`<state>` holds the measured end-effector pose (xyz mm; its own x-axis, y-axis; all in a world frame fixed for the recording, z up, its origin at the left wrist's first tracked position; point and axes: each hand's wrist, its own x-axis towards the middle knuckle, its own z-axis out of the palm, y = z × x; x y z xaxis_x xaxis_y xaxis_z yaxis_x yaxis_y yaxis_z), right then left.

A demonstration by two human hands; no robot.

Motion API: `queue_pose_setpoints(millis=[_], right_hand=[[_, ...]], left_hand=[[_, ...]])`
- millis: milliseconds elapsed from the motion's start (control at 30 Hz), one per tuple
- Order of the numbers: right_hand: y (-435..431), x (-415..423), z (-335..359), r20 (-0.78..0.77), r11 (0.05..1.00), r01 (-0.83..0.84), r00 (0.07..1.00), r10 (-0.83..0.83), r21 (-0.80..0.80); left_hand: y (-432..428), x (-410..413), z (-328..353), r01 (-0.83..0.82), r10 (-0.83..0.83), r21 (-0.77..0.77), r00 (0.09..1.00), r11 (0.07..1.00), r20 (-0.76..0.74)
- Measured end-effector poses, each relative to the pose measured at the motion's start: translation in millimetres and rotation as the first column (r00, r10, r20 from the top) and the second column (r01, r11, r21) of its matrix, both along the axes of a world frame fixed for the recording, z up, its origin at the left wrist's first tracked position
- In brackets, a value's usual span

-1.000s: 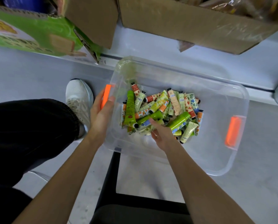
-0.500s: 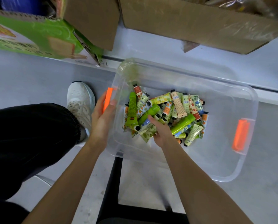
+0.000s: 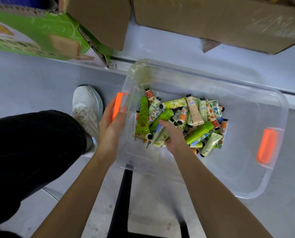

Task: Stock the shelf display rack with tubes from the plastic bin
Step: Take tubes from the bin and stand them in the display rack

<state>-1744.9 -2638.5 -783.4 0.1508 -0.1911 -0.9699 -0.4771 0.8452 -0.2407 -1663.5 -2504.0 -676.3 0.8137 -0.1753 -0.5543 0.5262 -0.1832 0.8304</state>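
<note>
Plastic bin [image 3: 243, 145], tubes [image 3: 193, 112] heaped inside — rack unseen.
Left hand [image 3: 110, 127] grips its end at the orange handle [image 3: 116, 105], likely steadying; right hand [image 3: 174, 136] sunk in the heap — grasp hidden.

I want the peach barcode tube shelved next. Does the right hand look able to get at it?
Probably yes. The peach tube lies uncovered on top of the other tubes, just beyond the right hand, which is inside the lidless plastic bin.
</note>
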Motion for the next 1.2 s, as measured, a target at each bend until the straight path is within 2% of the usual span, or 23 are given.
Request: queue_pose_setpoints(millis=[100, 200, 433, 633, 700, 800, 867, 900, 967, 1033, 1133, 1200], right_hand=[[-1, 8, -3, -0.103, 0.991, -0.007, 0.995, -0.007, -0.135], [0, 12, -8, -0.132, 0.980, 0.013, 0.990, -0.040, -0.197], [1, 9, 2, -0.097, 0.948, -0.051, 0.995, 0.022, -0.315], [-15, -3, 26, -0.029, 0.943, -0.040, 0.999, 0.032, -0.331], [-26, -15, 37, -0.007, 0.935, -0.043, 0.999, 0.044, -0.351], [-46, -28, 67, 0.025, 0.944, -0.033, 0.999, 0.044, -0.327], [-58, -31, 92, 0.075, 0.954, -0.027, 0.996, 0.051, -0.299], [-63, -30, 104, 0.100, 0.955, -0.024, 0.993, 0.056, -0.296], [-68, -21, 133, 0.150, 0.952, -0.023, 0.986, 0.072, -0.305], [-72, -9, 163, 0.206, 0.942, -0.041, 0.972, 0.115, -0.333], [-80, 11, 216, 0.317, 0.929, -0.087, 0.925, 0.209, -0.359], [-85, 22, 248, 0.389, 0.908, -0.083, 0.885, 0.256, -0.410]], left_hand=[[1, -1, 0, 0.002, -0.002, -0.002, 1.000, 1.000, 0.007], [1, -1, 2, 0.020, -0.020, 0.011, 1.000, 1.000, 0.002], [1, -1, 4, 0.027, -0.027, -0.008, 1.000, 1.000, -0.004], [3, 1, 7, 0.025, -0.026, -0.029, 0.999, 0.999, -0.019], [4, 2, 6, 0.074, -0.078, 0.062, 0.994, 0.995, 0.072], [0, 7, 14, 0.145, -0.303, 0.415, 0.889, 0.898, 0.344], [-12, 11, 34, 0.182, -0.356, 0.388, 0.823, 0.903, 0.442], [-21, 13, 45, 0.260, -0.401, 0.343, 0.798, 0.903, 0.449], [-40, 16, 71, 0.467, -0.566, 0.325, 0.729, 0.823, 0.385], [-56, 15, 94, 0.643, -0.714, 0.317, 0.664, 0.697, 0.223], [-69, 10, 122, 0.810, -0.832, 0.207, 0.554, 0.548, 0.035], [-72, 12, 140, 0.816, -0.827, 0.142, 0.560, 0.560, 0.045]])
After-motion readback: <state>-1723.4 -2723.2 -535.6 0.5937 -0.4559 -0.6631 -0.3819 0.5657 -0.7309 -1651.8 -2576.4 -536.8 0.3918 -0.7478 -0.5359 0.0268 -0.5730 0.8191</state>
